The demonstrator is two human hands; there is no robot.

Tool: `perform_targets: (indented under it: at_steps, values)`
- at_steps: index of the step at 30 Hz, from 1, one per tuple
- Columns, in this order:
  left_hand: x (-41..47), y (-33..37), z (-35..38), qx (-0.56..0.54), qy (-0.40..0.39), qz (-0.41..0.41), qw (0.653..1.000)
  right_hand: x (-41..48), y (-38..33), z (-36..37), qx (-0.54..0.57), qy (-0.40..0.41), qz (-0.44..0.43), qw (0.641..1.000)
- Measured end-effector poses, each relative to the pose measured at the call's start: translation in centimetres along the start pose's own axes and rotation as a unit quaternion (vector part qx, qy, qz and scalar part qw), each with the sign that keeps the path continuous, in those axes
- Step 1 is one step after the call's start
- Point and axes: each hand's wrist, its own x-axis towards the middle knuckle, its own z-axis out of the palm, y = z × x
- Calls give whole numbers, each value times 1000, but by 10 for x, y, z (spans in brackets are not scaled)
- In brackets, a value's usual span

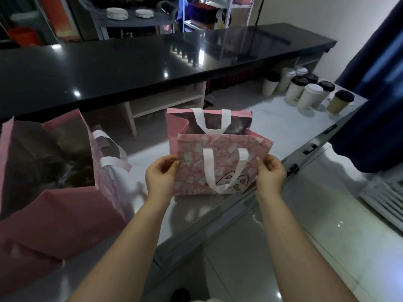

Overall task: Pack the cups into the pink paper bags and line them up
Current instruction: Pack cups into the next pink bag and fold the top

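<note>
White table (272, 118) below a long black counter (109, 68): I am spreading a pink paper bag (220, 162) open to take a cup.

The bag stands near the table's front edge. My left hand (160, 173) and right hand (271, 173) each pinch a side edge of its cat-printed front panel, thumbs in front. The mouth gapes only partly, so I'd draw the front panel towards me, push the side folds out square and flatten the base so it stands by itself. The white handle (224, 171) should hang outside the opening. The lidded cups (309, 92) wait well apart at the far right, and another pink bag (54, 171) stands open at my left.
</note>
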Motion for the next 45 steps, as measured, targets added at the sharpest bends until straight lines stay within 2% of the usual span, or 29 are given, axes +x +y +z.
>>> perform_targets:
  at_steps: [5, 9, 15, 21, 25, 34, 38, 45]
  values:
    - [12, -8, 21, -34, -3, -14, 999, -3, 20, -14, -5, -27, 30, 999]
    - [20, -9, 49, -50, -26, -25, 998, 6, 23, -29, 4, 35, 45, 998]
    - [26, 5, 114, -80, -66, -39, 994, 42, 5, -56, 59, 128, 17, 990]
    - [26, 14, 201, -109, -103, -31, 988, 110, -10, -91, 119, 155, -12, 981]
    - [26, 10, 269, -109, -76, -4, 991, 172, -15, -116, 135, 134, -16, 982]
    - [25, 14, 415, -79, -7, 30, 996, 307, -14, -155, 84, 46, 49, 994]
    - [38, 14, 440, -96, 50, 38, 993, 363, -17, -150, 79, 13, 37, 996]
    - [80, 4, 439, -91, 124, 36, 987, 422, -7, -99, 77, -35, 62, 994]
